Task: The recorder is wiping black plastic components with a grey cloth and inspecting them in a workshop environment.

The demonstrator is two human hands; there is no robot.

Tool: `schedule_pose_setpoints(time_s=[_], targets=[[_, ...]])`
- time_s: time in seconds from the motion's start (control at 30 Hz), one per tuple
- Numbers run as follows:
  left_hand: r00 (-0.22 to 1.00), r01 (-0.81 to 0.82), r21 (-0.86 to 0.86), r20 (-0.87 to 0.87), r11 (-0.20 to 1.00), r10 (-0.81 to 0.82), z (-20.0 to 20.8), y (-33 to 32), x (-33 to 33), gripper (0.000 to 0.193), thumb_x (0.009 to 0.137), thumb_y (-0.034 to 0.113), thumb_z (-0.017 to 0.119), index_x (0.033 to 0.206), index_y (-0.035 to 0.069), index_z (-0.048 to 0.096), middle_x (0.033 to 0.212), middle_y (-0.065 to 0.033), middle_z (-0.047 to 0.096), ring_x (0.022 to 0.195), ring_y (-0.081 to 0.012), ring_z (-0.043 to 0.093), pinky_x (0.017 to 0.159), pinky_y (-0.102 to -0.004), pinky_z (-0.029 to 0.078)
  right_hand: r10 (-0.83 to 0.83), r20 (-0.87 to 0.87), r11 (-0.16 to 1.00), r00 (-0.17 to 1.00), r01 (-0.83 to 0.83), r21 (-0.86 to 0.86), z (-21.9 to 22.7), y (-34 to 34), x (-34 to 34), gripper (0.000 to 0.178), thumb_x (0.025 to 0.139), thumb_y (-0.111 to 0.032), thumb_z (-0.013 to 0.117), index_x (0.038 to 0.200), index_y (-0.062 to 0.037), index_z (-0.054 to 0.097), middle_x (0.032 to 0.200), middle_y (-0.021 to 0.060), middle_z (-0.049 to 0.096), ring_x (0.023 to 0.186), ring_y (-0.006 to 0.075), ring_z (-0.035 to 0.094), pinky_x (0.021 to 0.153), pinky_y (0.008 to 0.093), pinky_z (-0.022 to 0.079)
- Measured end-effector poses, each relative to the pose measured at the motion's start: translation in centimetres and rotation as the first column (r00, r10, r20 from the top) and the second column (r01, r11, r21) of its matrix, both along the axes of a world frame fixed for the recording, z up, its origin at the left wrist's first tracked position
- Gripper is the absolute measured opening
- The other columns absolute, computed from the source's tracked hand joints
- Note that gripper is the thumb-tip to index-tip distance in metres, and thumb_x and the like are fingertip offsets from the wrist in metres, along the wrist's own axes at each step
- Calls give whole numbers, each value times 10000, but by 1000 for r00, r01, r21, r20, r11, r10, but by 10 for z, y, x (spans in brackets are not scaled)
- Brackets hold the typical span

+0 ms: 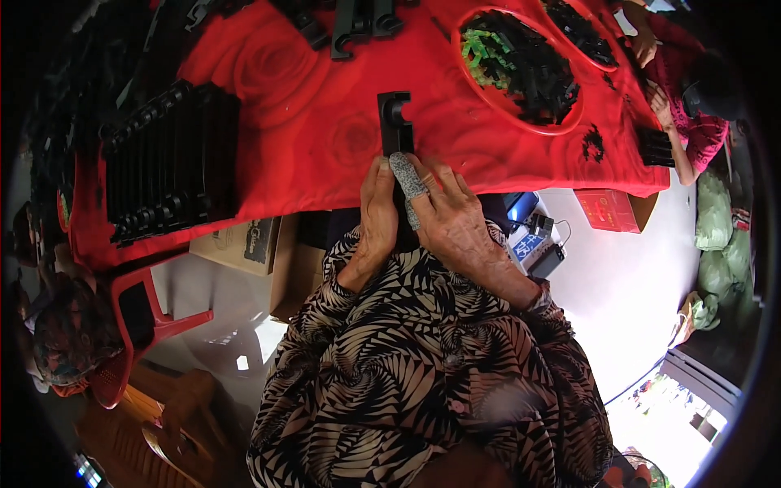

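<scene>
Upright over the near edge of the red cloth is a long black plastic bar (391, 122) with a rounded hook-shaped notch at its far end. My left hand (378, 215) is closed along its left side. My right hand (455, 220) grips it from the right, with grey speckled wrapping on the fingers nearest the bar. Both hands hide the bar's near part. To the left, a row of similar black bars (171, 163) lies side by side. More black bars (354, 24) lie at the far edge.
A red oval basket (561, 130) holds small black and green pieces; another red basket (614, 63) stands beyond it. At the right are another person's hands (663, 106). Below the table are a cardboard box (236, 244), a red box (602, 213) and a red chair (134, 325).
</scene>
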State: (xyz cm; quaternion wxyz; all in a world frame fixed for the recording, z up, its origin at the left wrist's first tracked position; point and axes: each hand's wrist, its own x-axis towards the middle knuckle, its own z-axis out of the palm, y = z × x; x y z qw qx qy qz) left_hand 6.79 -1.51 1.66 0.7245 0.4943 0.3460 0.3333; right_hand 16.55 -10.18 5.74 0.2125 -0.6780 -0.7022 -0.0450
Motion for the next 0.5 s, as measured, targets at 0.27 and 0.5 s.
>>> schedule_pose_setpoints(time_s=[0.27, 0.5], targets=[[999, 27, 36, 17, 999, -28, -1, -5, 3, 359, 1056, 302, 356, 995, 12, 559, 840, -41, 547, 771, -120, 496, 672, -280, 418, 42, -227, 999, 973, -46, -11, -15, 0, 5, 678, 624, -6, 641, 1270, 113, 473, 1353, 300, 466, 1068, 385, 568, 835, 420, 533], [999, 48, 45, -21, 998, -47, -1, 2, -1, 372, 1057, 293, 349, 1071, 7, 586, 847, -32, 570, 784, -117, 520, 686, -273, 430, 41, -249, 998, 968, -53, -42, -8, 0, 2, 746, 600, 17, 650, 1313, 106, 450, 1315, 303, 499, 1025, 398, 586, 808, 425, 548]])
